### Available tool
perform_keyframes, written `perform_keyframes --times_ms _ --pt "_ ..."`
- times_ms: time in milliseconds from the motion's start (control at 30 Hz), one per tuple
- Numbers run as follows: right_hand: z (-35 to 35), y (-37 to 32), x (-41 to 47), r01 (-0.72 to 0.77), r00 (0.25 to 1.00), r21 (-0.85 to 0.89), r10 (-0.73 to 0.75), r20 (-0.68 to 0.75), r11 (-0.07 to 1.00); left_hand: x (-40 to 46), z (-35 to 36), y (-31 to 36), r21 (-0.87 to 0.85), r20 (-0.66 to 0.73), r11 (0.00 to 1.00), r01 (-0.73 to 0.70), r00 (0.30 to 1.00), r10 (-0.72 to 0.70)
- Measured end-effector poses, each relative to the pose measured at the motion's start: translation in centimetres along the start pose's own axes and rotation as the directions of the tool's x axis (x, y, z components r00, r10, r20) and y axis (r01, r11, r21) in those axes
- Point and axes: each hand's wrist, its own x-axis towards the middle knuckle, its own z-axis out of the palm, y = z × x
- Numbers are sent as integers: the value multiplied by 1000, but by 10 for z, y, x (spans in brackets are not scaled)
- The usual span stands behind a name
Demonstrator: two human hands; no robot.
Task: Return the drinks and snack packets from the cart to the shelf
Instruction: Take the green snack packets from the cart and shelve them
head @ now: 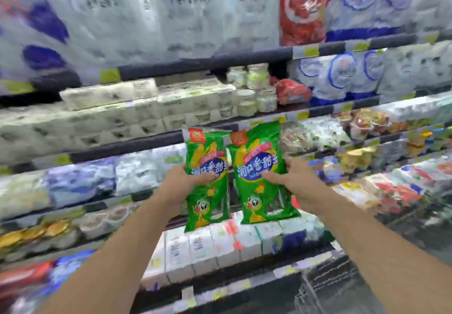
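Two green snack packets with blue labels and a cartoon face are held upright side by side in front of the shelf. My left hand (182, 182) grips the left green packet (206, 152) at its middle. My right hand (292, 179) grips the right green packet (256, 147) at its middle, fingers across the front. Both packets hang just above a row of white cartons (203, 250) on a lower shelf. The dark shelf rail (137, 146) runs behind them. The cart is out of view.
Tiered refrigerated shelves fill the view, blurred by motion. White packs (110, 115) and jars (256, 88) sit above, red and blue-white bags (342, 76) to the right, colourful cups (362, 122) at far right, gold-lidded tubs (31, 235) at lower left.
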Motion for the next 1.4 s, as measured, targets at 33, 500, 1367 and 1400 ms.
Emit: perform_keyframes --times_ms 33,500,1367,1400 --pt "43 -5 6 10 998 -12 -9 54 1000 -7 -43 -8 -9 -58 1000 5 998 -6" --pt "586 -56 -43 53 793 -28 -25 609 998 -163 -527 -119 -88 -587 990 109 798 -140" --pt "943 -137 42 -17 610 106 -73 789 994 -30 -871 -115 -111 -746 994 -7 661 -79" --pt "949 -137 44 -22 623 107 -70 779 994 -20 -883 -116 -92 -730 996 14 679 -77"
